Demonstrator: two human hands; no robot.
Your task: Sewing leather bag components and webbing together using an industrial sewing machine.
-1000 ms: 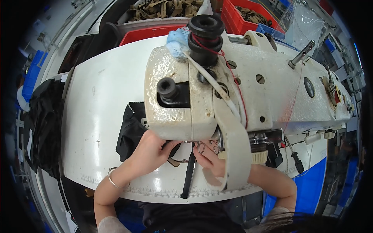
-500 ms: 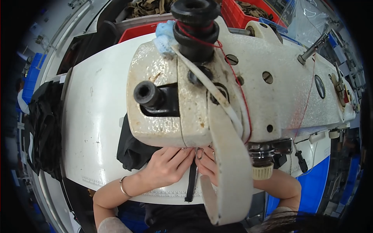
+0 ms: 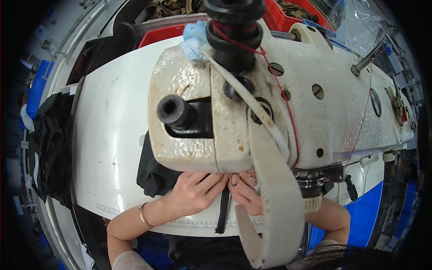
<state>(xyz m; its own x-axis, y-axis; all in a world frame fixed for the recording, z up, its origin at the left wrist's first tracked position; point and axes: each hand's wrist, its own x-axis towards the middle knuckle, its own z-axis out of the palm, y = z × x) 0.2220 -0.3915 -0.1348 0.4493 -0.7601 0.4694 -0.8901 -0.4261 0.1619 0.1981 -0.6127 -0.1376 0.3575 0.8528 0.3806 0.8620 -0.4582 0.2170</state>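
A black zipper [image 3: 222,211] with a row of metal teeth runs from under the white sewing machine's head [image 3: 189,153] toward the table's front edge. My left hand [image 3: 195,193] is closed, its fingers bent together at the zipper's upper part. On the zipper's other side, my right hand [image 3: 245,195] has its fingers curled in, partly covered by a hanging pale strap [image 3: 279,211]. The machine head hides the fingertips of both hands and the needle area. A small metal loop [image 3: 234,179] shows between the hands. Bunched black fabric [image 3: 157,175] lies beside my left hand.
A ruler scale [image 3: 193,224] lines the white table's front edge. Black cloth [image 3: 51,144] is heaped past the table's left side. Red bins [image 3: 288,15] stand behind the machine. Red thread [image 3: 288,114] runs down the machine, and a black-handled tool [image 3: 351,188] lies at right.
The machine appears slightly further right and lower in the picture, as the view has shifted a little. Both hands stay in nearly the same place by the zipper.
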